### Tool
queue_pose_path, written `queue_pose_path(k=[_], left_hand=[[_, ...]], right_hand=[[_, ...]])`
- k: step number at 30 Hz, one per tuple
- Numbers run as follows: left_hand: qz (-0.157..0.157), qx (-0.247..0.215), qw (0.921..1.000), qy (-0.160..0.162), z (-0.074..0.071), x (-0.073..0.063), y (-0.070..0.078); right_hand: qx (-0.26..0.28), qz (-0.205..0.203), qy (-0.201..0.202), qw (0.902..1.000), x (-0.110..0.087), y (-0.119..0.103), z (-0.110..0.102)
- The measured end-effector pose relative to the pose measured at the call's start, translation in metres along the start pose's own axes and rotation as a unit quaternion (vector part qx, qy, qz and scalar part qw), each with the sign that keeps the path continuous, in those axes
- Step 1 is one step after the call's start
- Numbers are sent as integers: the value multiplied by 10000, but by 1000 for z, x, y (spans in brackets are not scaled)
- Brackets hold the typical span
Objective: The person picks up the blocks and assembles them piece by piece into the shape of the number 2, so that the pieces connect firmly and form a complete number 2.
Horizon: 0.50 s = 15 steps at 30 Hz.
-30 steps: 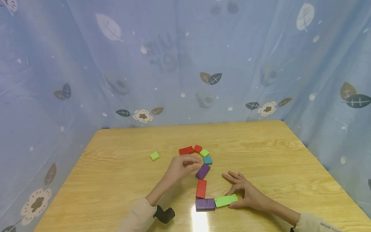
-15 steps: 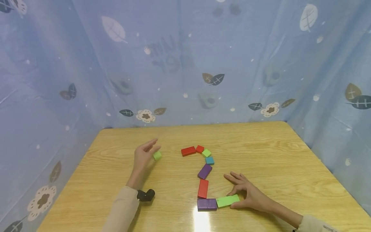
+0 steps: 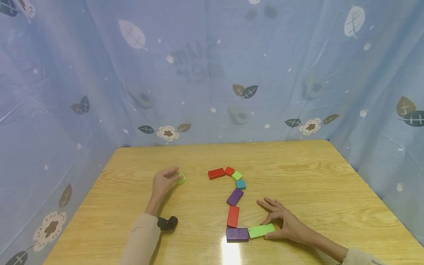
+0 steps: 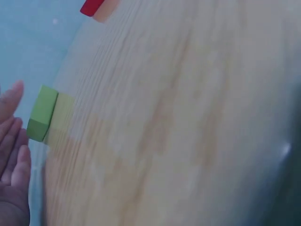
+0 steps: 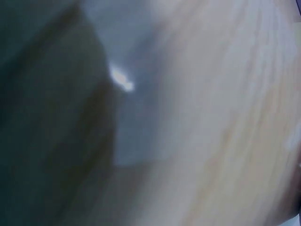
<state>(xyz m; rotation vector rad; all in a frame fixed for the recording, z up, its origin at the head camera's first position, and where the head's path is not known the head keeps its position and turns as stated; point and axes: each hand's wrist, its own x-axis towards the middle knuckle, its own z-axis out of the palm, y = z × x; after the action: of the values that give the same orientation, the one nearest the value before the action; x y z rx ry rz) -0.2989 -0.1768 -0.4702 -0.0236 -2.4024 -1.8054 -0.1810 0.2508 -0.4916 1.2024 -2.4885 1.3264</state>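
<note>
My left hand [image 3: 163, 183] reaches over the left part of the table, thumb and fingers spread about a small green cube [image 3: 181, 179] and partly covering it. In the left wrist view the green cube [image 4: 43, 113] sits just beyond the fingertips, its sides uncovered. With thumb and index finger, my right hand [image 3: 286, 226] pinches the right end of a long light-green block [image 3: 261, 231] lying flat. That block's left end meets a purple block [image 3: 237, 235]. The right wrist view is blurred and shows mostly table.
From the purple block a curved row runs away: a red block [image 3: 233, 216], a purple block [image 3: 235, 197], a blue block [image 3: 240, 184], a green cube [image 3: 237, 176], a red cube [image 3: 229, 171] and a long red block [image 3: 216, 173]. A blue curtain [image 3: 212, 73] hangs behind the wooden table [image 3: 298, 176].
My left hand has moved left from beside the curved row to the lone green cube, then lowered over it. The right hand keeps its pinch on the long green block.
</note>
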Motion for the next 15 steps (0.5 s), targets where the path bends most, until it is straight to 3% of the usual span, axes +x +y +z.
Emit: queue_pose_path(k=[8,15], left_hand=[[-186,-311,9992,-169,-2,-5,-2],[-283,200,9990,-269,-1,-3,-3]], right_hand=[[41,32,4,10000,-1,0,1],[19,16,21,10000,-1,1,1]])
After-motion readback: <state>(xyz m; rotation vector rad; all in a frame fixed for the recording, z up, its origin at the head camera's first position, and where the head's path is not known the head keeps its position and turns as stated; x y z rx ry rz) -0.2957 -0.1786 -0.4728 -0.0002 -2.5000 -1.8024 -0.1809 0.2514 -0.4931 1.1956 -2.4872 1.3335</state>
